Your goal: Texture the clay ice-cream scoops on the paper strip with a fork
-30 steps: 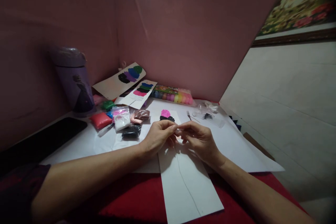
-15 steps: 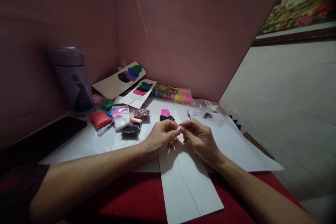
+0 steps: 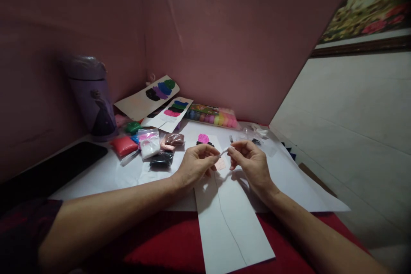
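Between my hands stretches a thin strip of white modelling clay (image 3: 224, 151). My left hand (image 3: 198, 163) pinches its left end between thumb and fingertips. The right end is pinched in my right hand (image 3: 248, 160). Both hands are above a long white card (image 3: 229, 227) bearing a drawn line. Near the card's far end are a pink clay patch (image 3: 203, 138), a black patch (image 3: 201, 144) partly hidden by my left fingers, and a pale peach patch (image 3: 220, 164). A small fork (image 3: 231, 138) lies just beyond my right hand.
Bags of red (image 3: 123, 146), white (image 3: 150, 147), black (image 3: 161, 160) and brown clay (image 3: 174, 139) lie at left, near a dark phone-like slab (image 3: 54, 175) and purple tumbler (image 3: 94, 102). Decorated cards (image 3: 173, 114) and a multicoloured clay pack (image 3: 212, 115) lie behind. White paper (image 3: 295, 184) covers the red cloth (image 3: 154, 244).
My right hand has moved away to the right from my left, and the white clay between them is drawn out into a strip. The view has shifted slightly.
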### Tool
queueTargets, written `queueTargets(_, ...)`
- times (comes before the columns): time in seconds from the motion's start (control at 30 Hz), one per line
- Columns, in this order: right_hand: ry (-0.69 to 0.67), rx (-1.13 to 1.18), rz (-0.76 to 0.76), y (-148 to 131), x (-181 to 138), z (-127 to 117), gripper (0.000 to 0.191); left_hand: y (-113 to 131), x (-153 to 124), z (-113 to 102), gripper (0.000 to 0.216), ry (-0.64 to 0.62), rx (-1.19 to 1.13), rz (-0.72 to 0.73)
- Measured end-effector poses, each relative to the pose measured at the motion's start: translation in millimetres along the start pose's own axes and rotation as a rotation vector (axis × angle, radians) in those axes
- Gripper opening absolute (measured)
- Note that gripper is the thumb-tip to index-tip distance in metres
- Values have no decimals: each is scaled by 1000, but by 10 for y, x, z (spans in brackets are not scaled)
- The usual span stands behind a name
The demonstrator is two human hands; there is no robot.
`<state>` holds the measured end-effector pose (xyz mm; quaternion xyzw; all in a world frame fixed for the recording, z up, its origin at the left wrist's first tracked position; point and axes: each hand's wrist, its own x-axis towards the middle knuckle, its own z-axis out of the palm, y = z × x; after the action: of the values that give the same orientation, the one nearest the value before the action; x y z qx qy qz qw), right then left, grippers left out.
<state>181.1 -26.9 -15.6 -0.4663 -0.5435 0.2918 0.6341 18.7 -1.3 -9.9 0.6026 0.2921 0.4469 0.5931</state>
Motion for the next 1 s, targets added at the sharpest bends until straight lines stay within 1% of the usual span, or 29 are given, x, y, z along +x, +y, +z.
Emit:
queueTargets(0.1, -82, -11, 40, -27, -30, 29, 21, -4, -3, 3, 22, -24, -32, 15)
queueTargets(0.27, -226, 2, 10, -83, -103, 75, 15, -42, 13, -4, 35, -35, -92, -17)
queueTargets(0.33, -258, -1, -16, -90, -112, 75, 13, -41, 12, -8, 34, -62, -60, -40)
queueTargets(0.43, -233, -42, -76, -81, -110, 63, 10, -28, 6, -3, 31, -87, -30, -58)
queueTargets(0.5, -199, -74, -90, -64, -109, 53, 10, -24, 6, 5, 29, -50, -16, -57)
queueTargets(0.6, -200, -86, -40, -28, -114, 43, 15, -34, 11, 17, 26, 21, 45, -36)
queueTargets(0.7, -238, -111, -9, -4, -116, 38, 19, -48, 13, 21, 21, 23, 77, -24)
queueTargets(0.83, -239, -176, -54, -4, -104, 34, 18, -54, 9, 15, 17, -34, -8, 4)
queueTargets(1.0, -254, -173, -88, -19, -107, 26, 15, -43, 10, -2, 26, -32, -89, -26)
